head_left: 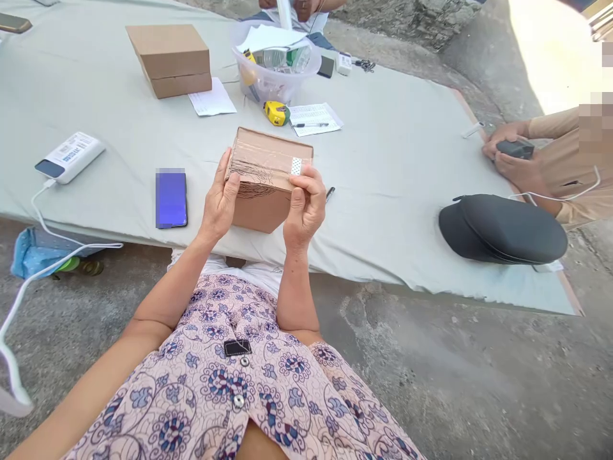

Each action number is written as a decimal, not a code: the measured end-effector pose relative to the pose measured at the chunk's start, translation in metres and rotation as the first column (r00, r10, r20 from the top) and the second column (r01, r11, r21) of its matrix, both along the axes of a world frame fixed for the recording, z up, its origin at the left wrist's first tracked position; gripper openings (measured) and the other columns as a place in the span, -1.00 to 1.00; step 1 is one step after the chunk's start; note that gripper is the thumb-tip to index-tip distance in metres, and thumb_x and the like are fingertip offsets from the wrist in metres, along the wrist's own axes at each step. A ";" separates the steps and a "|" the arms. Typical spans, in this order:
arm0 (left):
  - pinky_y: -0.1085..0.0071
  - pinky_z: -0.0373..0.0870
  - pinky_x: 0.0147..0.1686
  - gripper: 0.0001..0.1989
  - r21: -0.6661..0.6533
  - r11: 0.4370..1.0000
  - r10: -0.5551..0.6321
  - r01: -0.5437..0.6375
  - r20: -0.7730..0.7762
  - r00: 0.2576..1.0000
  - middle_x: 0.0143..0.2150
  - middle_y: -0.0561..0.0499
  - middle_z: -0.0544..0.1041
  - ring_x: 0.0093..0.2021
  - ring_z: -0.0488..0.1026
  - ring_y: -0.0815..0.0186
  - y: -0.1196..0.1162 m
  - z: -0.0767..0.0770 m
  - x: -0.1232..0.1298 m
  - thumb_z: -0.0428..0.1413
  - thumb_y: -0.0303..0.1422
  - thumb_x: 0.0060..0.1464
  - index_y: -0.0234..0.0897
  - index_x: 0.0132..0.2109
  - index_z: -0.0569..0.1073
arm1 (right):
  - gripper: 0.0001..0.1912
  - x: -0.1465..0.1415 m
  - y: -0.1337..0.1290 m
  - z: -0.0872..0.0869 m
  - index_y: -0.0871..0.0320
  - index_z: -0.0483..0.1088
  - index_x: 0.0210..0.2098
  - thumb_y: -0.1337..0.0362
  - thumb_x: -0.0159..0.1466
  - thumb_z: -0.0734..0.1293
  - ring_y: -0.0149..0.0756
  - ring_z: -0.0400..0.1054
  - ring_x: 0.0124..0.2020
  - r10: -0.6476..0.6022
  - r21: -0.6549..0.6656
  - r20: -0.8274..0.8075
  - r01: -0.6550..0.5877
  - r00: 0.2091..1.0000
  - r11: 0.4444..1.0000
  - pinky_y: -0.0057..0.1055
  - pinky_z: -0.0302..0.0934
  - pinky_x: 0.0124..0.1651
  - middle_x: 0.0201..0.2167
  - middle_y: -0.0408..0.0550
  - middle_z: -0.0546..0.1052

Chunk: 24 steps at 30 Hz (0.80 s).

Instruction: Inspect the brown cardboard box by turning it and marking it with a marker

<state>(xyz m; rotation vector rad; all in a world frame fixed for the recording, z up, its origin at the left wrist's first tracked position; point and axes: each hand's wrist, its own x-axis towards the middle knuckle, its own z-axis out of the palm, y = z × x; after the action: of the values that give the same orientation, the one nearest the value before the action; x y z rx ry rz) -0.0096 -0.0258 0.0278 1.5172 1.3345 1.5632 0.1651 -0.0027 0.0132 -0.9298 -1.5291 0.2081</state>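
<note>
A taped cardboard box (pixel 261 214) is between the two hands, by the near edge of the worktop (pixel 383 191); I cannot tell if it rests there or is lifted a bit. The left hand (pixel 221 198) holds its nine o'clock side, fingers long against it and thumb by the near top edge. The right hand (pixel 306 207) grips near its three o'clock corner, fingers bent over the top by a dotted sticker (pixel 296 165), thumb in front. The box looks light and fairly stiff, but its wrinkly top may bend, so the flat sides seem best to hold. What is inside is hidden. At twelve o'clock from it, a see-through plastic tub (pixel 285 84) has white paper (pixel 271 38) on top, and what look like clear bottles (pixel 301 61) under that. Near eleven o'clock, another cardboard box (pixel 177 64) looks shut.
</note>
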 end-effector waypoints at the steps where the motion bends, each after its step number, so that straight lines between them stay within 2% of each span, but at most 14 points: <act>1: 0.03 -0.06 0.56 -0.23 -0.001 1.000 -0.007 0.007 -0.014 1.000 0.54 0.01 0.18 0.59 -0.03 0.09 0.000 -0.001 -0.001 -0.11 0.25 0.29 0.00 0.48 0.15 | -0.58 0.000 0.001 0.000 0.01 0.42 0.09 0.11 0.54 0.00 -0.18 0.29 0.39 -0.013 0.014 0.019 0.013 1.000 1.000 0.10 0.24 0.43 0.03 0.02 0.52; 6: 0.00 -0.03 0.54 -0.22 0.025 0.999 -0.034 0.035 -0.036 0.999 0.55 0.04 0.15 0.59 -0.08 0.05 0.004 -0.013 0.001 -0.17 0.25 0.30 0.05 0.51 0.07 | -0.49 0.001 0.009 -0.001 -0.04 0.35 0.25 0.14 0.54 -0.09 -0.21 0.20 0.46 -0.031 0.060 0.016 0.030 0.999 0.998 0.08 0.17 0.48 0.12 0.03 0.51; 11: 0.02 -0.02 0.54 -0.14 0.064 0.996 -0.053 0.059 -0.091 0.994 0.60 -0.07 0.00 0.57 0.02 0.04 0.003 -0.031 0.008 -0.02 0.20 0.28 0.02 0.54 -0.09 | -0.46 0.006 0.018 -0.007 -0.08 0.22 0.38 0.05 0.53 -0.07 -0.21 0.09 0.52 -0.019 0.031 -0.034 0.020 0.999 0.999 0.06 0.09 0.52 0.35 0.01 0.35; 14: -0.02 0.03 0.51 -0.14 0.088 0.996 -0.001 0.018 -0.186 0.982 0.58 -0.11 0.06 0.55 0.04 0.02 0.001 -0.041 0.009 0.04 0.15 0.27 0.02 0.54 -0.07 | -0.40 0.011 0.027 -0.017 -0.05 0.01 0.48 0.00 0.54 -0.11 -0.24 0.13 0.50 -0.077 -0.030 -0.037 0.076 0.996 0.997 0.01 0.16 0.48 0.42 0.06 0.25; 16: -0.04 0.14 0.45 -0.06 0.108 0.994 0.022 0.005 -0.243 0.970 0.56 -0.16 0.10 0.54 0.06 -0.03 0.001 -0.050 0.009 0.13 0.17 0.20 0.00 0.54 -0.06 | -0.37 0.014 0.034 -0.024 -0.03 -0.06 0.51 -0.04 0.53 -0.12 -0.26 0.17 0.48 -0.077 -0.067 -0.063 0.073 0.995 0.995 -0.03 0.22 0.44 0.42 0.08 0.24; 20: 0.02 0.42 0.23 0.14 0.073 0.997 0.043 -0.024 -0.260 0.965 0.54 -0.28 0.09 0.42 0.21 -0.10 0.007 -0.075 0.005 0.26 0.23 0.00 -0.07 0.54 -0.06 | -0.37 0.020 0.046 -0.037 -0.01 0.12 0.44 -0.10 0.51 -0.04 -0.28 0.28 0.40 -0.027 -0.150 -0.141 0.006 0.990 0.989 -0.08 0.24 0.42 0.36 0.07 0.36; 22: 0.03 0.47 0.17 0.24 0.020 1.000 0.028 -0.023 -0.241 0.970 0.54 -0.33 0.09 0.38 0.25 -0.12 0.012 -0.089 0.002 0.31 0.25 -0.10 -0.11 0.54 -0.08 | -0.38 0.024 0.045 -0.043 0.04 0.20 0.39 -0.10 0.50 -0.01 -0.28 0.35 0.34 -0.013 -0.212 -0.121 -0.013 0.993 0.977 -0.10 0.27 0.39 0.29 0.09 0.43; 24: -0.02 0.43 0.21 0.33 -0.018 1.000 0.001 -0.005 -0.233 0.972 0.53 -0.37 0.09 0.40 0.22 -0.18 0.016 -0.100 -0.004 0.36 0.25 -0.19 -0.15 0.54 -0.08 | -0.40 0.030 0.041 -0.051 0.09 0.27 0.34 -0.08 0.48 0.06 -0.28 0.41 0.27 -0.005 -0.277 -0.081 -0.017 0.997 0.961 -0.13 0.32 0.33 0.24 0.10 0.49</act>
<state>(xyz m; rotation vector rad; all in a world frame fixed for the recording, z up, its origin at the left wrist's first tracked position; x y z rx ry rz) -0.0133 -0.0095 -0.0725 1.7305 1.4745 1.4029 0.1950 0.0384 -0.0377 -1.1233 -1.4505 0.4689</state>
